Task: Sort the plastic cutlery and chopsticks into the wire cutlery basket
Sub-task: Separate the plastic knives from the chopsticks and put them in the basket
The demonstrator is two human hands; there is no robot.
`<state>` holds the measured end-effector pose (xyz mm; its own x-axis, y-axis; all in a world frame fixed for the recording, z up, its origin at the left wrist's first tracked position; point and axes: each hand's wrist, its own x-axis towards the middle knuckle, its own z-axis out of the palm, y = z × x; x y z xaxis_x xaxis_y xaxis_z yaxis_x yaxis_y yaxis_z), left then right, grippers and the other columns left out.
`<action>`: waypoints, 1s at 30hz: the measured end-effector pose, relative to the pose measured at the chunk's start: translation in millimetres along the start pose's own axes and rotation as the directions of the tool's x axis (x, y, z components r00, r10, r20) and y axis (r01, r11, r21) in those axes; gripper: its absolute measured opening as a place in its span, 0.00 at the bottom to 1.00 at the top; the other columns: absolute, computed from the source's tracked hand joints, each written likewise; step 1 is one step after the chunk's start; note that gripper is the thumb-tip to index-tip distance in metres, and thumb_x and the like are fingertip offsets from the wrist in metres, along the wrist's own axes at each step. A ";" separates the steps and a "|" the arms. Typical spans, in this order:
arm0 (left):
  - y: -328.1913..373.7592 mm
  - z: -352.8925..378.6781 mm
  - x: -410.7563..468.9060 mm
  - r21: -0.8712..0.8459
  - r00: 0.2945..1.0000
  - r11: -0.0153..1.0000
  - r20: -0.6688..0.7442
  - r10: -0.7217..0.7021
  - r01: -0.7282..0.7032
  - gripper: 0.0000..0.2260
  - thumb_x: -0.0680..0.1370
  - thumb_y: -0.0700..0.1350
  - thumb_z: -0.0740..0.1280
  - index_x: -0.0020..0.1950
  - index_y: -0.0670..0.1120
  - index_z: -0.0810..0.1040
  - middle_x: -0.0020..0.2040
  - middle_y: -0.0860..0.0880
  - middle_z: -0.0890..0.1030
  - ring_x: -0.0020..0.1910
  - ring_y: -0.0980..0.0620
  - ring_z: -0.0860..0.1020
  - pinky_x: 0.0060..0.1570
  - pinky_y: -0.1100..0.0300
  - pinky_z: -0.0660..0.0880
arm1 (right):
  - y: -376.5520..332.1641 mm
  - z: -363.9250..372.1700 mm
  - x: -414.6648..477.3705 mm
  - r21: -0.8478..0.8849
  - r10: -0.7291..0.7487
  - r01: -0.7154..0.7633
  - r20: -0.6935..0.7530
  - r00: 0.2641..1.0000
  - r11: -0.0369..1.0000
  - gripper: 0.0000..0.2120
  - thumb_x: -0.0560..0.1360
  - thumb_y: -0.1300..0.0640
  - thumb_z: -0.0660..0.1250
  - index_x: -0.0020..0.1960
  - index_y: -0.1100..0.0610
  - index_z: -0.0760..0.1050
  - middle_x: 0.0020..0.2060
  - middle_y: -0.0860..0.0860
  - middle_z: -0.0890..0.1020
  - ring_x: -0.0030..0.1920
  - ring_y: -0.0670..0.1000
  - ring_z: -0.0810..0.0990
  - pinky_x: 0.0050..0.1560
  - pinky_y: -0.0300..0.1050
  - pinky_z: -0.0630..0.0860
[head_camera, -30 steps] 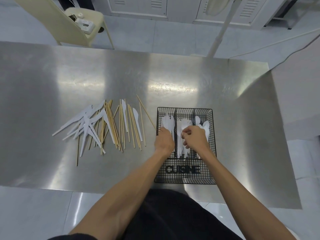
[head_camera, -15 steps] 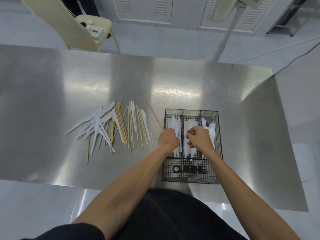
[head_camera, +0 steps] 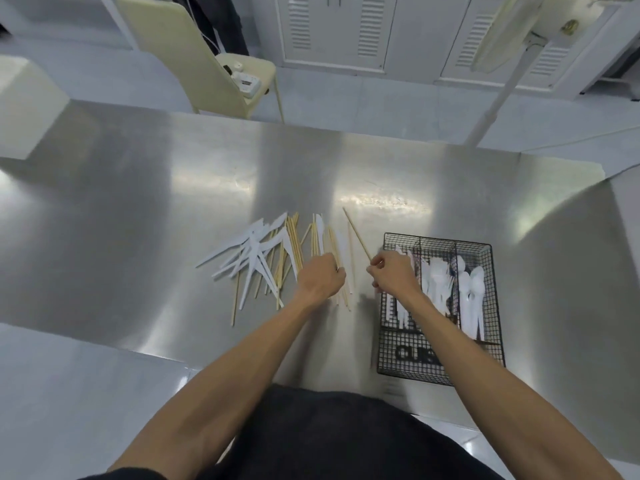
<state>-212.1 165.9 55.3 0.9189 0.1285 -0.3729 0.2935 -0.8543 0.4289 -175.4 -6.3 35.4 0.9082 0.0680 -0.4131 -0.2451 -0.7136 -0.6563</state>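
A black wire cutlery basket (head_camera: 496, 299) stands on the steel table at the right. Its long compartments hold white plastic cutlery (head_camera: 437, 282), with spoons (head_camera: 471, 292) in the right one. To its left lies a mixed pile of white plastic knives (head_camera: 252, 258) and wooden chopsticks (head_camera: 293, 242). My left hand (head_camera: 320, 280) rests with curled fingers on the pile's right-hand chopsticks; whether it grips them is hidden. My right hand (head_camera: 393, 275) is at the basket's left edge. Its thumb and forefinger pinch the near end of a single slanted chopstick (head_camera: 356, 233).
The steel table (head_camera: 138, 202) ends close to my body, and the basket's front rim nearly reaches that edge. Behind the table stand a cream chair (head_camera: 194, 60) and a white fan pole (head_camera: 493, 105). A pale box (head_camera: 24, 98) sits at the far left.
Both hands have left the basket's compartments and moved left. The left hand now lies on the chopstick pile, and the right hand is at the lone chopstick by the basket's corner.
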 end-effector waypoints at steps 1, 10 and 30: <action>-9.0 -2.8 -1.3 -0.011 1.000 1.000 -0.004 -0.003 0.003 0.12 0.79 0.49 0.62 0.45 0.41 0.77 0.38 0.45 0.80 0.36 0.46 0.80 0.38 0.50 0.80 | -5.4 8.9 2.5 -0.022 -0.009 0.009 0.010 1.000 1.000 0.03 0.79 0.61 0.69 0.52 0.60 0.79 0.40 0.56 0.83 0.37 0.55 0.85 0.39 0.52 0.85; -72.2 -28.5 -4.0 -0.071 0.995 0.995 -0.060 -0.080 0.075 0.11 0.79 0.49 0.63 0.47 0.42 0.79 0.41 0.46 0.82 0.40 0.46 0.80 0.42 0.53 0.79 | -34.6 69.1 28.2 -0.321 -0.031 0.046 0.052 0.998 0.946 0.09 0.77 0.63 0.62 0.55 0.60 0.78 0.47 0.56 0.83 0.43 0.55 0.80 0.38 0.46 0.76; -65.3 -12.7 88.7 -0.137 0.998 0.990 0.052 -0.029 0.036 0.11 0.79 0.47 0.63 0.56 0.41 0.74 0.51 0.44 0.79 0.48 0.44 0.79 0.46 0.52 0.77 | -53.6 94.5 40.9 -0.100 0.289 -0.296 -0.083 0.954 0.950 0.11 0.74 0.56 0.64 0.38 0.55 0.64 0.32 0.50 0.70 0.29 0.49 0.68 0.28 0.41 0.60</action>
<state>-146.4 239.4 4.7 0.8951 0.1265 -0.4276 0.3596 -0.7719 0.5243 -157.3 100.7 -6.0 0.8236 -0.1989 -0.5311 -0.4679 -0.7675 -0.4382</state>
